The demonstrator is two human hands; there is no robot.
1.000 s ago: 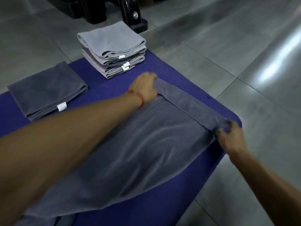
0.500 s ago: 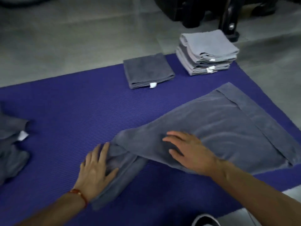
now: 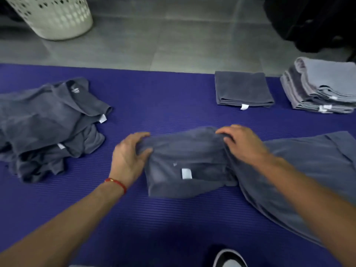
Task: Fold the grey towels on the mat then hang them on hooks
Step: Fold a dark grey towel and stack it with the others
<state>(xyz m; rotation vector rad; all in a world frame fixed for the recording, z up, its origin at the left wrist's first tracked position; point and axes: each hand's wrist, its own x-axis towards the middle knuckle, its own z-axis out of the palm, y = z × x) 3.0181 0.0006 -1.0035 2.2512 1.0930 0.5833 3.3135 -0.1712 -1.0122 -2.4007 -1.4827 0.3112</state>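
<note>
Dark grey towel (image 3: 192, 162) lies mid-mat (image 3: 163, 218), one end bunched between both hands. Left hand (image 3: 128, 158) pinches its left edge, thumb on top. Right hand (image 3: 243, 141) grips the upper fold, fingers curled over cloth.

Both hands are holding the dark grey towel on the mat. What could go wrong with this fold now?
The left hand and right hand grip only one end of the towel; its long remaining part lies rumpled to the right, so the fold may come out uneven. The unfolded pile is close and could get caught.
</note>
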